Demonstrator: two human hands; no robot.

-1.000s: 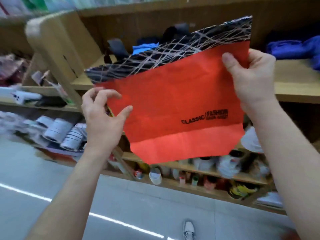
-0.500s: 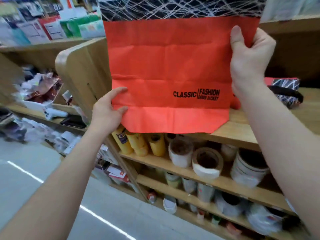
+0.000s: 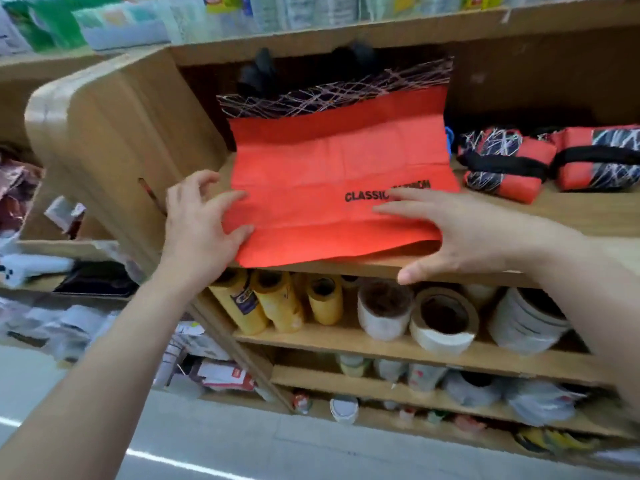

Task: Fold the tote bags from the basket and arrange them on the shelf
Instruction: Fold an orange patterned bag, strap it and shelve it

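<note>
A red tote bag [image 3: 332, 174] with a black scribble-patterned top band and black "CLASSIC" lettering lies spread on the wooden shelf [image 3: 571, 216], its top part leaning up against the back. My left hand [image 3: 201, 216] touches the bag's left edge with spread fingers. My right hand [image 3: 450, 233] lies flat on the bag's lower right part, covering some of the lettering, with the thumb at the shelf's front edge. Two folded red tote bags [image 3: 502, 168] [image 3: 599, 157], each wrapped by its black straps, sit to the right on the same shelf.
The shelf's wooden side panel [image 3: 114, 140] stands close at the left. Below are yellow rolls [image 3: 273, 303] and tape rolls [image 3: 443, 320]; lower boards hold several small items. Packaged goods [image 3: 121, 22] line the top. Grey floor [image 3: 242, 445] lies beneath.
The bag was held up in the air by both hands; now it lies on the shelf and both hands have let go and rest flat on it.
</note>
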